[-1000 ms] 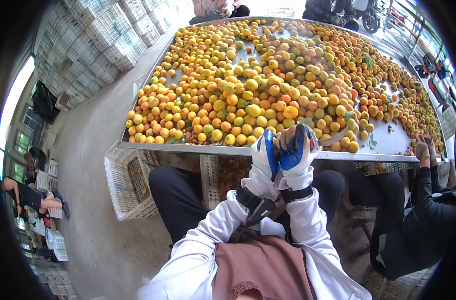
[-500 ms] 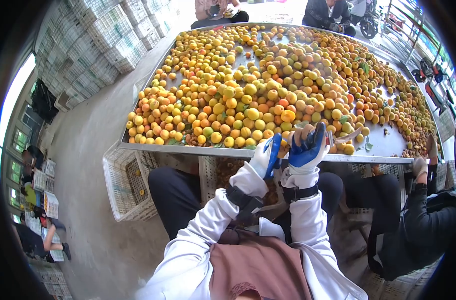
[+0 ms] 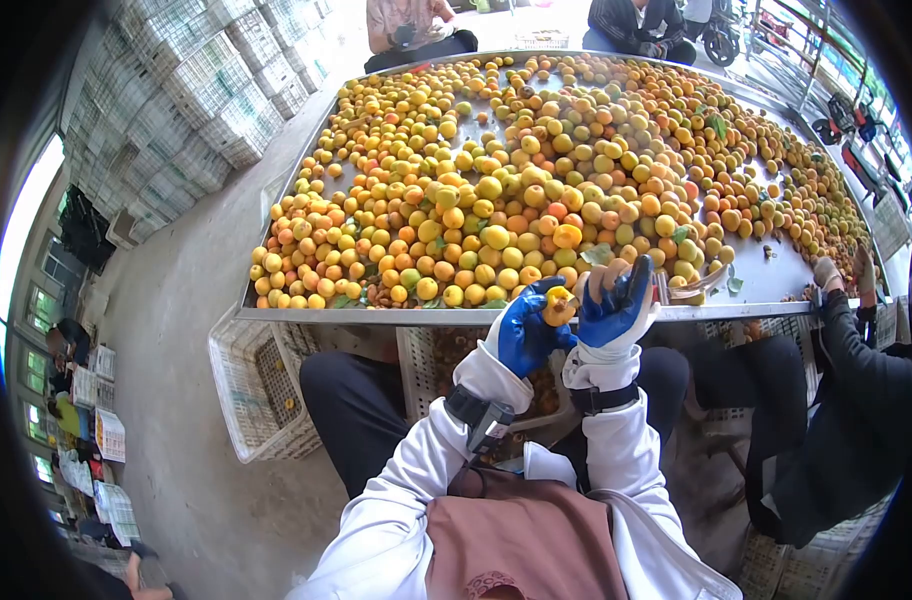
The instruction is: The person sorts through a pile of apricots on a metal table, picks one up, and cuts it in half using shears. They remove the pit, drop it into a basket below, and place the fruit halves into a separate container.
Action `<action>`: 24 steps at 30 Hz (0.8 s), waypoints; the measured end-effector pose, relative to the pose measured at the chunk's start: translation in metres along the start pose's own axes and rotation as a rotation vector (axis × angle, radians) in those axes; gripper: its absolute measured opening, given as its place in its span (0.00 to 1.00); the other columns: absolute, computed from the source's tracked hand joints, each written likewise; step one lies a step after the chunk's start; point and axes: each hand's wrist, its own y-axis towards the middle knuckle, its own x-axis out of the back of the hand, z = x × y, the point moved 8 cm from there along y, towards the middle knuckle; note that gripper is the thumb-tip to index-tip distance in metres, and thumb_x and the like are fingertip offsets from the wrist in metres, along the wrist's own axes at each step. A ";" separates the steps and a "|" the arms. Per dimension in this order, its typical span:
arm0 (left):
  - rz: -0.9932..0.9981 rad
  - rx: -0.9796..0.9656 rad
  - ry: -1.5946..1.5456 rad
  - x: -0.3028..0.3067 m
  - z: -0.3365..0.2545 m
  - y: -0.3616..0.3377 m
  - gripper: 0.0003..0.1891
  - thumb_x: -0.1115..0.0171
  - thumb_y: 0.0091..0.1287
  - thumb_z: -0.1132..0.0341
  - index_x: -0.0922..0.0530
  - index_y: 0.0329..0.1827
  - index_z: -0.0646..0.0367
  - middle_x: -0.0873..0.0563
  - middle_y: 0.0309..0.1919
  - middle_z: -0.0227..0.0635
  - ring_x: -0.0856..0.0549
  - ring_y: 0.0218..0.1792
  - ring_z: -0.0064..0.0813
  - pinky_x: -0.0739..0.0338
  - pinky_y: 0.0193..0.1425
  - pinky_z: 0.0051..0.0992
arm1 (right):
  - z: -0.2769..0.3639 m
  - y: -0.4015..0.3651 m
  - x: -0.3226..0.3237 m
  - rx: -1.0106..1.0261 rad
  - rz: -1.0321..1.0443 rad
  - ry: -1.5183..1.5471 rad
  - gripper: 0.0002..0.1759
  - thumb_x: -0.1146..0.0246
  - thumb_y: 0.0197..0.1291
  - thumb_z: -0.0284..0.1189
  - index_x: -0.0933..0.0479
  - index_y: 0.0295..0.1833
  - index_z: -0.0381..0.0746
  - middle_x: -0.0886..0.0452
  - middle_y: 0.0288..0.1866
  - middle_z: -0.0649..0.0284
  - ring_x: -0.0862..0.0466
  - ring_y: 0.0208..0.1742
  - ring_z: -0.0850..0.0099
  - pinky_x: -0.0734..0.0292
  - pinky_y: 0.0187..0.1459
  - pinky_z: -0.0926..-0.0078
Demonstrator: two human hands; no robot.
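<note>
My left hand point(image 3: 528, 332), in a white glove with a blue coated palm, is closed round an apricot point(image 3: 558, 307) whose opened, hollow side faces up. Close beside it, my right hand point(image 3: 616, 308) in a matching glove has its fingers bent toward the fruit, the index finger raised. I cannot tell what my right fingers hold; a small dark tip shows between them and the apricot. Both hands are over the near edge of a metal table point(image 3: 776, 262) heaped with whole apricots point(image 3: 446, 215). A pale curved strip point(image 3: 698, 286) lies just right of my right hand.
White plastic crates point(image 3: 261, 385) stand under the table's near edge, one holding brown pits point(image 3: 546, 390) below my hands. A co-worker's gloved hand point(image 3: 826, 272) is at the right edge. Two people point(image 3: 416, 30) sit across the table. Stacked crates point(image 3: 191, 85) rise at the back left.
My left hand has turned palm up and now shows an opened apricot in its fingers. My right hand stays close by. The view has shifted slightly.
</note>
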 end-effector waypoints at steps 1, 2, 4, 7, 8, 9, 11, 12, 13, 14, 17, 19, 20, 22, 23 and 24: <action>0.001 0.004 0.001 -0.004 0.000 0.002 0.19 0.47 0.76 0.60 0.26 0.65 0.59 0.16 0.55 0.43 0.14 0.53 0.40 0.16 0.54 0.41 | -0.001 0.001 0.002 0.003 -0.002 0.000 0.13 0.49 0.78 0.35 0.32 0.36 0.43 0.41 0.20 0.67 0.38 0.17 0.74 0.41 0.21 0.73; -0.005 0.008 -0.027 -0.009 0.000 0.002 0.18 0.47 0.76 0.59 0.25 0.64 0.59 0.15 0.54 0.42 0.14 0.51 0.39 0.16 0.53 0.39 | -0.002 0.001 0.005 0.000 -0.019 0.008 0.14 0.48 0.78 0.35 0.32 0.35 0.43 0.41 0.20 0.67 0.38 0.17 0.74 0.42 0.20 0.73; -0.010 0.013 -0.055 -0.010 0.000 0.004 0.18 0.47 0.77 0.59 0.24 0.62 0.59 0.15 0.53 0.42 0.14 0.50 0.38 0.16 0.52 0.38 | -0.003 0.002 0.005 -0.004 -0.035 0.015 0.14 0.47 0.77 0.34 0.33 0.34 0.43 0.40 0.19 0.67 0.38 0.17 0.74 0.42 0.20 0.74; 0.002 0.084 -0.139 -0.001 0.008 0.009 0.17 0.47 0.78 0.56 0.22 0.59 0.58 0.14 0.48 0.39 0.14 0.44 0.34 0.17 0.47 0.31 | 0.001 0.002 0.003 0.014 -0.047 -0.048 0.15 0.47 0.77 0.34 0.33 0.33 0.43 0.40 0.19 0.67 0.37 0.17 0.74 0.42 0.20 0.74; -0.030 0.044 -0.062 0.002 0.007 0.010 0.17 0.47 0.78 0.54 0.22 0.58 0.58 0.13 0.46 0.38 0.14 0.42 0.32 0.18 0.45 0.29 | 0.001 0.002 0.004 0.013 -0.044 -0.053 0.15 0.47 0.77 0.34 0.33 0.33 0.43 0.40 0.19 0.68 0.37 0.16 0.74 0.42 0.19 0.74; -0.061 0.004 0.016 0.005 0.007 0.012 0.18 0.48 0.79 0.53 0.21 0.56 0.57 0.13 0.43 0.37 0.14 0.39 0.30 0.19 0.44 0.26 | 0.001 0.002 0.005 0.012 -0.042 -0.057 0.15 0.46 0.77 0.34 0.33 0.33 0.43 0.40 0.19 0.68 0.37 0.16 0.74 0.42 0.19 0.75; -0.070 0.009 0.013 -0.002 0.015 0.016 0.18 0.49 0.79 0.53 0.21 0.54 0.58 0.13 0.41 0.35 0.14 0.38 0.27 0.19 0.45 0.24 | -0.002 0.000 0.006 -0.004 -0.067 0.008 0.15 0.47 0.77 0.34 0.33 0.33 0.43 0.39 0.19 0.68 0.37 0.16 0.75 0.42 0.19 0.75; -0.156 -0.058 0.075 -0.003 0.013 0.017 0.18 0.49 0.79 0.52 0.21 0.54 0.58 0.15 0.42 0.35 0.15 0.38 0.25 0.20 0.43 0.24 | -0.004 0.000 0.007 -0.020 -0.091 0.075 0.15 0.47 0.77 0.35 0.33 0.33 0.43 0.39 0.19 0.68 0.37 0.16 0.75 0.42 0.19 0.75; -0.242 -0.126 0.136 -0.003 0.008 0.016 0.18 0.49 0.80 0.52 0.21 0.53 0.58 0.16 0.42 0.35 0.16 0.38 0.24 0.20 0.41 0.25 | -0.004 0.000 0.008 -0.019 -0.091 0.074 0.15 0.47 0.77 0.35 0.33 0.33 0.43 0.39 0.19 0.68 0.37 0.16 0.75 0.42 0.19 0.75; -0.265 -0.184 0.294 -0.004 0.001 0.011 0.16 0.48 0.80 0.55 0.21 0.53 0.58 0.17 0.41 0.33 0.18 0.39 0.21 0.21 0.44 0.24 | -0.003 0.000 0.008 -0.010 -0.077 -0.014 0.16 0.48 0.78 0.37 0.34 0.33 0.43 0.39 0.19 0.68 0.37 0.17 0.75 0.42 0.19 0.75; -0.228 -0.278 0.614 -0.006 -0.006 0.013 0.13 0.47 0.79 0.57 0.22 0.54 0.57 0.19 0.40 0.30 0.20 0.40 0.20 0.23 0.46 0.23 | -0.002 -0.001 0.012 0.001 -0.010 -0.136 0.18 0.49 0.78 0.41 0.32 0.35 0.43 0.38 0.21 0.68 0.36 0.18 0.73 0.42 0.21 0.75; -0.209 -0.477 0.874 -0.027 -0.015 0.003 0.12 0.46 0.79 0.59 0.22 0.53 0.58 0.20 0.40 0.29 0.21 0.41 0.19 0.24 0.46 0.21 | -0.005 -0.002 0.015 0.001 0.043 -0.171 0.18 0.49 0.77 0.44 0.31 0.37 0.43 0.37 0.22 0.67 0.35 0.20 0.72 0.41 0.22 0.74; -0.185 -0.679 1.132 -0.048 -0.023 -0.006 0.11 0.46 0.79 0.60 0.22 0.52 0.58 0.20 0.39 0.28 0.22 0.41 0.18 0.25 0.47 0.20 | -0.007 -0.003 0.017 0.004 0.060 -0.145 0.18 0.48 0.76 0.46 0.30 0.40 0.42 0.36 0.23 0.66 0.34 0.21 0.71 0.40 0.23 0.74; -0.214 -0.612 1.069 -0.024 -0.014 0.002 0.11 0.45 0.76 0.66 0.22 0.54 0.61 0.19 0.44 0.36 0.19 0.44 0.29 0.23 0.50 0.26 | -0.006 -0.005 0.012 0.071 0.193 -0.145 0.20 0.46 0.74 0.49 0.28 0.48 0.41 0.32 0.27 0.64 0.30 0.25 0.69 0.36 0.26 0.73; -0.243 -0.549 1.006 -0.009 -0.008 0.009 0.12 0.45 0.73 0.72 0.23 0.57 0.64 0.17 0.48 0.43 0.16 0.46 0.39 0.21 0.54 0.32 | -0.010 -0.007 0.011 0.073 0.192 -0.145 0.20 0.46 0.74 0.49 0.28 0.48 0.41 0.32 0.27 0.64 0.30 0.25 0.69 0.36 0.26 0.73; -0.241 -0.547 1.007 -0.006 -0.002 0.015 0.12 0.45 0.73 0.72 0.23 0.57 0.64 0.17 0.48 0.43 0.16 0.46 0.39 0.21 0.54 0.32 | -0.018 -0.011 0.018 0.050 0.063 -0.148 0.18 0.47 0.75 0.46 0.28 0.50 0.41 0.29 0.29 0.63 0.30 0.26 0.71 0.36 0.26 0.74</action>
